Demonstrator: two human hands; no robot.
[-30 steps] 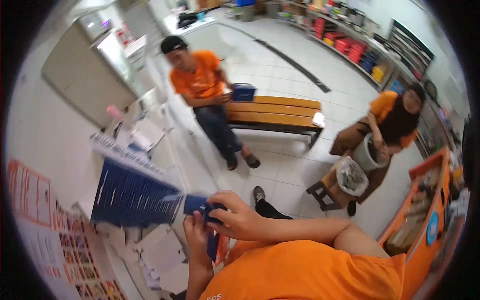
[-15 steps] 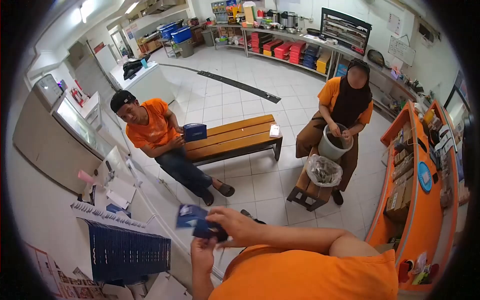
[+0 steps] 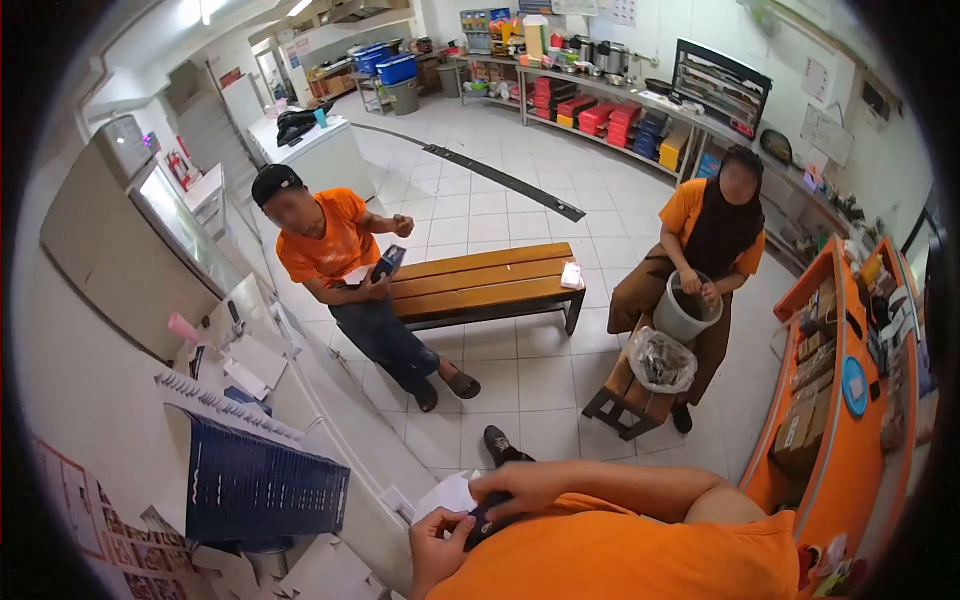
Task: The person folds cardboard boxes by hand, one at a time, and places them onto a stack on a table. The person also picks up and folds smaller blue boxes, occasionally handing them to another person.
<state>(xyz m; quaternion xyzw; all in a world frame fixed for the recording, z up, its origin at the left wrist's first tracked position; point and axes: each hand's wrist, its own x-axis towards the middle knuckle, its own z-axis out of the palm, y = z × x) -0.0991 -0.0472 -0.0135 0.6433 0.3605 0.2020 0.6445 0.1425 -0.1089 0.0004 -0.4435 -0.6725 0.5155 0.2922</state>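
Close against my orange shirt, a dark blue card box [image 3: 486, 522] is held between both hands. My left hand [image 3: 438, 550] pinches its near side, fingers closed. My right hand [image 3: 517, 488] grips the upper side from above, its fingers curled over the edge. A white flap [image 3: 448, 496] sticks out beside the hands and seems to be the box's inner side. Much of the box is hidden by my fingers. To the left, a row of flat dark blue boxes with white edges [image 3: 265, 482] stands on the white counter.
A seated co-worker [image 3: 325, 235] holds another dark blue box [image 3: 388, 262] beside a wooden bench [image 3: 480, 285]. Another person [image 3: 712, 225] sits with a white bucket [image 3: 690, 318] and a plastic bag [image 3: 662, 362]. Orange shelving [image 3: 795, 400] is at right.
Both my hands have brought the blue box down and right, nearer my body, and a white flap now shows. The left co-worker has tilted their box and raised one hand.
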